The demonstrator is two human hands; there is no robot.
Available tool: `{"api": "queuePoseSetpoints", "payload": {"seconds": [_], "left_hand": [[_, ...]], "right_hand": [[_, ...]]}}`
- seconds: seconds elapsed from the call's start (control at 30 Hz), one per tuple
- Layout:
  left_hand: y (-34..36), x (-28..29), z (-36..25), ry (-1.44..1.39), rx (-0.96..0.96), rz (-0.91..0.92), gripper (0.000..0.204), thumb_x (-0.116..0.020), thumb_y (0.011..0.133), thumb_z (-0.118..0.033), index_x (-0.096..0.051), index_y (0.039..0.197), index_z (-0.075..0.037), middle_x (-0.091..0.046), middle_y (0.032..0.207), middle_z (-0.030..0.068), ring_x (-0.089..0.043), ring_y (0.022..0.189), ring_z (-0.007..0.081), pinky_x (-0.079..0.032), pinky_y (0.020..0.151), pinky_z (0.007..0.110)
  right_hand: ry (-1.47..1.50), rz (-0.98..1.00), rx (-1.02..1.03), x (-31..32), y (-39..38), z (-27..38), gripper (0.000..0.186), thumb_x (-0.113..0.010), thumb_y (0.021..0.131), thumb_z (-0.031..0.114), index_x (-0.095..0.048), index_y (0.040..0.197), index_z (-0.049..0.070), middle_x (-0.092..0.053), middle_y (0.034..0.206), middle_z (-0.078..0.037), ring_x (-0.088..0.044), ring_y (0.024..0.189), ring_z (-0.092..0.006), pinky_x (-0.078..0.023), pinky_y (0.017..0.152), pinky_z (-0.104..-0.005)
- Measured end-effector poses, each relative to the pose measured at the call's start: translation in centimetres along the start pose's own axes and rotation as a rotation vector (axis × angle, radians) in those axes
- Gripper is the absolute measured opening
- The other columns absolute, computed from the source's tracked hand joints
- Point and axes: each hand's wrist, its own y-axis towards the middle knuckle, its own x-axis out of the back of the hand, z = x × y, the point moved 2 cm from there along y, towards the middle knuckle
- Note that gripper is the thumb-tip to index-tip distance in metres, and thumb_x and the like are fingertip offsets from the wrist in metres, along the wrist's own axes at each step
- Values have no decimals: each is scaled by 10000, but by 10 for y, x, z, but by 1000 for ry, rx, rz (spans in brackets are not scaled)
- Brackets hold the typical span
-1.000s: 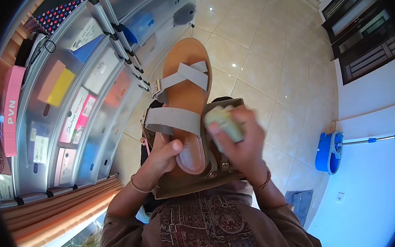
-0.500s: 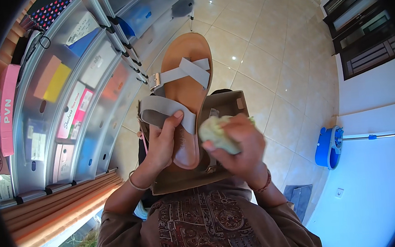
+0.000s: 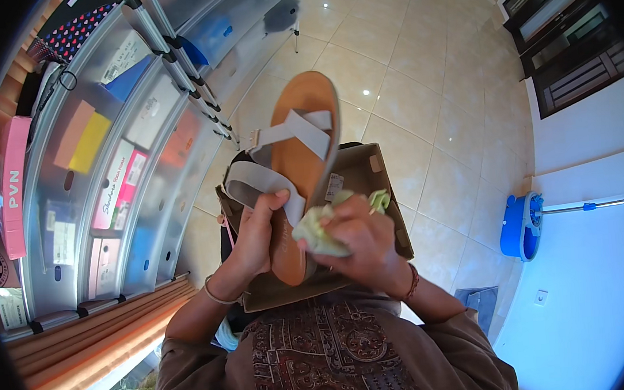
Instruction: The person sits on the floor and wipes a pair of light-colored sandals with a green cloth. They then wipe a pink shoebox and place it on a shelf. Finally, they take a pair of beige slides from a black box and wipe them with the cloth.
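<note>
A tan-soled sandal (image 3: 299, 174) with pale grey crossed straps and a buckle is held up in front of me, its toe pointing away. My left hand (image 3: 253, 233) grips it near the heel, thumb over the rear strap. Bunched in my right hand (image 3: 367, 242) is a pale yellow-green cloth (image 3: 320, 232), touching the sandal's right edge beside the heel. Beneath both hands an open brown cardboard box (image 3: 396, 221) rests at my lap, with a small label on its inner wall. Most of the box's inside is hidden by the sandal and my hands.
Clear-fronted shoe boxes (image 3: 69, 177) fill a rack on the left, with a pink box (image 3: 13, 189) at its edge. A folding metal ladder (image 3: 177, 59) leans beside them. On the right, a blue mop bucket (image 3: 520, 230) stands by the white wall on the tiled floor (image 3: 431, 127).
The cloth in my right hand has moved left and nearer me, up against the sandal's heel side. The sandal has come slightly toward me and tilted a little.
</note>
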Motion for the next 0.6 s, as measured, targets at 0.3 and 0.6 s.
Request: {"api": "queuePoseSetpoints", "payload": {"seconds": [0.3, 0.6], "left_hand": [[-2, -17, 3, 70, 6, 26, 327, -603, 917, -220, -526, 1167, -25, -615, 1040, 66, -622, 941, 159, -528, 822, 327], [-9, -11, 11, 341, -94, 57, 818, -631, 911, -182, -142, 1546, -13, -494, 1268, 60, -490, 1139, 121, -407, 996, 312]], "right_hand": [[-16, -176, 12, 29, 30, -23, 479, -897, 695, 180, -534, 975, 43, -602, 883, -158, -611, 713, -288, -504, 599, -358], [122, -479, -148, 41, 44, -31, 318, -692, 922, 199, -438, 1003, 24, -537, 877, -91, -511, 835, -155, -429, 762, -291]]}}
